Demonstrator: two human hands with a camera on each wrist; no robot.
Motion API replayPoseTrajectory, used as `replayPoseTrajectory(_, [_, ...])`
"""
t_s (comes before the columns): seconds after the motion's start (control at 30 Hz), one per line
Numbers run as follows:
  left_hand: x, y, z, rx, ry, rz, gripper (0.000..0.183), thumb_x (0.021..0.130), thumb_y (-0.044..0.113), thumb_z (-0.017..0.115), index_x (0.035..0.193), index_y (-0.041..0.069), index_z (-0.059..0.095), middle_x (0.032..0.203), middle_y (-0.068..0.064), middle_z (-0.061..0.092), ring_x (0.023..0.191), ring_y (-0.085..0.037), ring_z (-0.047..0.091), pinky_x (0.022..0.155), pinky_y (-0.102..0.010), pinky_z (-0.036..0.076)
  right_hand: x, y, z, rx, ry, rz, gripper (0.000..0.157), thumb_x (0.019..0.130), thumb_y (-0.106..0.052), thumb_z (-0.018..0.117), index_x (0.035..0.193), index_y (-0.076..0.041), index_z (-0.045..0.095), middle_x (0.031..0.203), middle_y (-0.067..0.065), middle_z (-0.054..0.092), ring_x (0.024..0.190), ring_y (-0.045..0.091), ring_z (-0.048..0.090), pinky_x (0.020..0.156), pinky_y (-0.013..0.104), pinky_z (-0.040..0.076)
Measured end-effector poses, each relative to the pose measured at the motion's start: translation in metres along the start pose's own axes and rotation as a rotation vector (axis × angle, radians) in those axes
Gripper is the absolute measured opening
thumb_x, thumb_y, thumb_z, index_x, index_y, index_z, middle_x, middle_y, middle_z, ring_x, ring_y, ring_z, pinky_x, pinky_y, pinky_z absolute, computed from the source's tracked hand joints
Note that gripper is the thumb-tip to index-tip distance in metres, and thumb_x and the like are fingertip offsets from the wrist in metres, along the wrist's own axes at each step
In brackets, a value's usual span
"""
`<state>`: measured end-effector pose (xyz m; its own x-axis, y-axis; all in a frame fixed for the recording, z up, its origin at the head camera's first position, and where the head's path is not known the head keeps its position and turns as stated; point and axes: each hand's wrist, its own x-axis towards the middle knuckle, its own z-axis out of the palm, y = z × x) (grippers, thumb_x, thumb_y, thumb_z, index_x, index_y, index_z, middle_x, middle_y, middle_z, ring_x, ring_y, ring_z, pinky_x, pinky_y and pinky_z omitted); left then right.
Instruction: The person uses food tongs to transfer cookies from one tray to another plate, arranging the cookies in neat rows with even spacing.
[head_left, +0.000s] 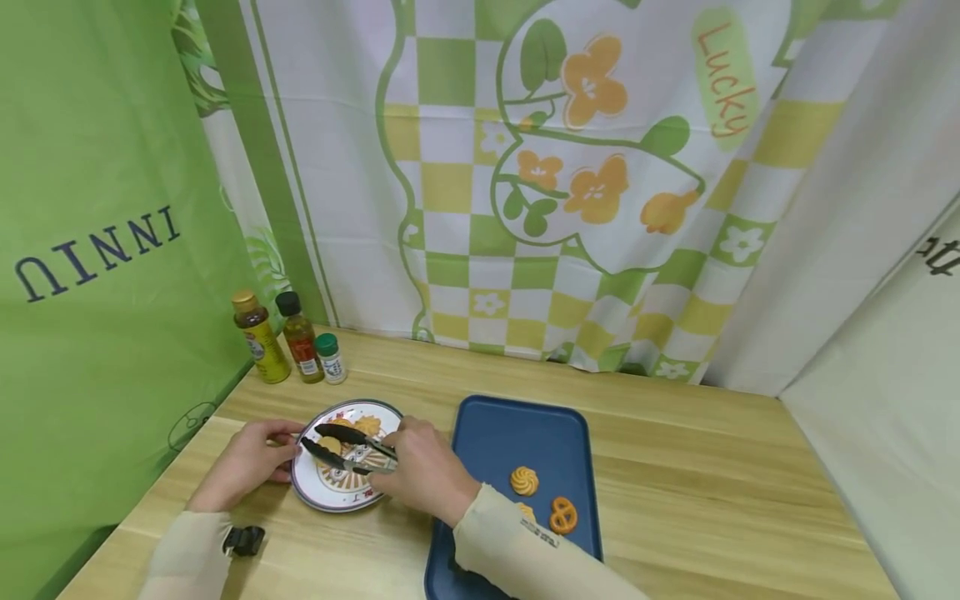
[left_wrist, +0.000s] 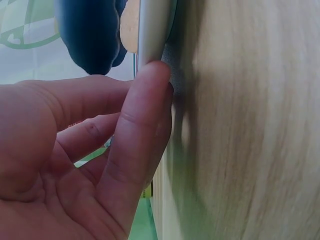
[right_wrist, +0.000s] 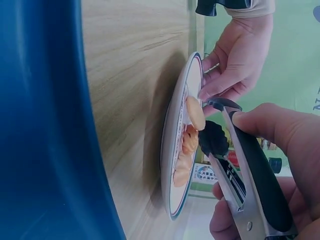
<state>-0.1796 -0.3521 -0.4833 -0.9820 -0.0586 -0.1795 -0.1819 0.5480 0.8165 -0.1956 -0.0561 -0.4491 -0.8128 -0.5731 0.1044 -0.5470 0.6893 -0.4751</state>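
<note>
My left hand (head_left: 255, 458) pinches the left rim of a white patterned plate (head_left: 358, 497); in the left wrist view, its fingertips meet the plate's edge (left_wrist: 154, 35). My right hand (head_left: 427, 467) holds metal tongs (head_left: 367, 468) with black tips, reaching over the plate from the right. Several cookies lie on the plate, among them a round flat cookie (right_wrist: 195, 113) and a ridged cookie (right_wrist: 190, 139). The tong tips stand apart close above the round cookie; whether they touch it, I cannot tell.
A blue tray (head_left: 517, 429) lies right of the plate, bearing a swirled cookie (head_left: 524, 481), a pretzel (head_left: 563, 516) and another cookie partly behind my right sleeve. At the back left stand a yellow-labelled bottle (head_left: 264, 346), a black-capped bottle (head_left: 302, 346) and a green-capped shaker (head_left: 331, 360).
</note>
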Motion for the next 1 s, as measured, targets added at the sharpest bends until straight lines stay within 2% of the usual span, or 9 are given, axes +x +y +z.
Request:
replayPoseTrajectory(0.13, [0.000,-0.002,-0.001,-0.003,-0.003,-0.001,0.046,0.107,-0.003,0.063,0.150,-0.017,0.056,0.119,-0.027,0.065,0.088,-0.021,0.073,0.072,-0.032,0.073,-0.002,0.001,-0.001,-0.014,0.023,-0.010,0.050,0.090,-0.033,0.090,0.131,-0.005,0.083,0.121,0.011,0.077,0.104,0.020,0.071,0.082,0.023,0.063])
replayPoseTrajectory(0.27, [0.000,-0.002,-0.002,0.004,0.003,-0.012,0.047,0.107,-0.002,0.064,0.151,-0.017,0.056,0.121,-0.028,0.065,0.088,-0.021,0.073,0.072,-0.032,0.073,-0.007,0.004,-0.005,-0.018,0.050,-0.038,0.049,0.091,-0.033,0.089,0.130,-0.005,0.083,0.116,0.009,0.077,0.096,0.016,0.067,0.076,0.021,0.059])
replayPoseTrajectory(0.43, [0.000,-0.001,-0.001,0.010,0.000,-0.009,0.047,0.106,-0.002,0.064,0.150,-0.017,0.056,0.121,-0.028,0.065,0.088,-0.021,0.073,0.072,-0.032,0.072,-0.026,0.014,-0.016,-0.026,0.077,-0.064,0.047,0.091,-0.033,0.089,0.128,-0.005,0.083,0.110,0.005,0.074,0.090,0.011,0.060,0.072,0.020,0.055])
replayPoseTrajectory(0.6, [0.004,0.000,0.000,0.040,0.001,-0.010,0.047,0.107,0.000,0.065,0.151,-0.016,0.056,0.120,-0.027,0.065,0.086,-0.020,0.072,0.071,-0.031,0.072,-0.055,0.031,-0.029,-0.028,0.053,-0.021,0.047,0.092,-0.033,0.091,0.129,-0.006,0.082,0.109,0.003,0.071,0.087,0.012,0.052,0.069,0.022,0.047])
replayPoseTrajectory(0.73, [0.007,0.000,0.000,0.056,-0.016,-0.010,0.048,0.108,0.001,0.065,0.152,-0.016,0.055,0.121,-0.027,0.065,0.089,-0.020,0.072,0.073,-0.031,0.072,-0.075,0.046,-0.038,-0.006,0.055,0.025,0.046,0.091,-0.034,0.091,0.128,-0.007,0.083,0.108,0.002,0.071,0.086,0.011,0.051,0.067,0.021,0.044])
replayPoseTrajectory(0.87, [0.006,-0.002,-0.002,0.050,-0.032,-0.015,0.049,0.108,0.002,0.064,0.153,-0.017,0.054,0.122,-0.027,0.065,0.090,-0.021,0.072,0.073,-0.031,0.072,-0.087,0.053,-0.039,0.005,0.066,0.071,0.048,0.090,-0.036,0.091,0.128,-0.008,0.083,0.110,0.001,0.072,0.089,0.010,0.053,0.067,0.021,0.043])
replayPoseTrajectory(1.0, [0.006,-0.002,-0.002,0.048,-0.038,-0.018,0.049,0.109,0.002,0.063,0.153,-0.017,0.053,0.122,-0.028,0.065,0.090,-0.020,0.072,0.073,-0.031,0.072,-0.097,0.054,-0.043,-0.006,0.086,0.083,0.049,0.089,-0.036,0.093,0.128,-0.007,0.083,0.107,0.000,0.071,0.087,0.010,0.052,0.066,0.022,0.042])
